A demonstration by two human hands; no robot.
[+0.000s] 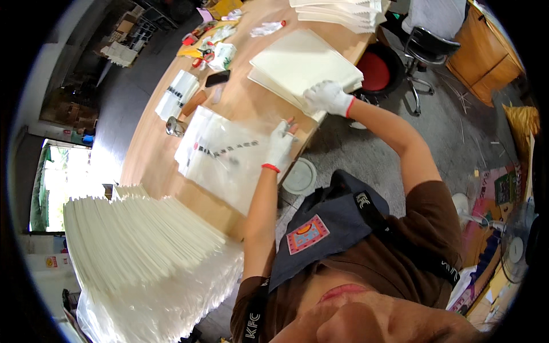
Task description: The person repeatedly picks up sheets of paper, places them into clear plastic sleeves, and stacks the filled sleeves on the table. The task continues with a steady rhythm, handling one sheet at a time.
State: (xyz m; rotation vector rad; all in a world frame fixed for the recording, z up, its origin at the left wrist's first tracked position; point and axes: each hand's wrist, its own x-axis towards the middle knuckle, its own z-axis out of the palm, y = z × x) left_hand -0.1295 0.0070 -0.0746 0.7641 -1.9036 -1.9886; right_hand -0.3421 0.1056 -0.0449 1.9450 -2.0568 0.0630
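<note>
Both my hands wear white gloves with red cuffs. My left hand (pixel 280 144) pinches the near edge of a clear plastic bag (pixel 220 154) that lies on top of a pile of such bags on the wooden table (pixel 246 103). My right hand (pixel 327 97) rests on the near edge of a stack of cream paper sheets (pixel 300 62), fingers curled over the top sheets. The two piles lie side by side with a narrow strip of table between them.
A tall fanned stack of cream sheets (pixel 137 237) over bagged ones sits at the lower left. More sheets (pixel 343 11), a dark phone (pixel 217 78), small packets and clutter lie farther along the table. A red stool (pixel 374 71), an office chair (pixel 432 43) and a white lid (pixel 300 176) stand on the floor.
</note>
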